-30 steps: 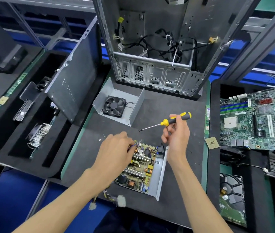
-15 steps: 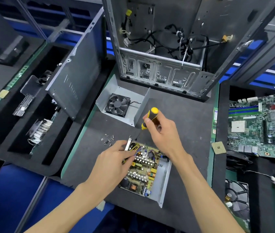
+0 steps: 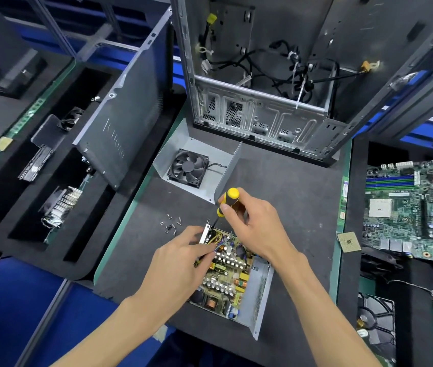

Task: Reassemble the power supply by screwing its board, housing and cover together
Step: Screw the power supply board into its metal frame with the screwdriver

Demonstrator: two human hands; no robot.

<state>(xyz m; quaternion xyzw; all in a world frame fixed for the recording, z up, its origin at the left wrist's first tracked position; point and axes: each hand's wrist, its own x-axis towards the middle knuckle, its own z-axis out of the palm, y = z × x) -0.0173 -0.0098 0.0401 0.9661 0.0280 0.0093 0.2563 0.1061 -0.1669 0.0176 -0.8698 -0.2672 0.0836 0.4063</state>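
Observation:
The power supply board [image 3: 226,276], crowded with components, lies inside its grey metal housing [image 3: 259,300] on the dark mat. My left hand [image 3: 181,263] rests on the board's left side, its fingers pinching the coloured wires near the far corner. My right hand [image 3: 252,223] grips a yellow-and-black screwdriver [image 3: 227,201] held nearly upright, its tip down at the board's far left corner. The grey cover [image 3: 199,165] with a black fan lies open behind, apart from the housing. Several loose screws [image 3: 171,225] lie left of the board.
An open PC case [image 3: 263,102] stands at the back and its side panel [image 3: 122,109] leans at the left. A motherboard [image 3: 416,213] and a CPU chip [image 3: 348,241] lie at the right. Foam trays [image 3: 51,181] with parts are at the left.
My right hand swung the screwdriver from lying level above the board to upright, tip down at the board's far left corner. My left hand stayed on the wires.

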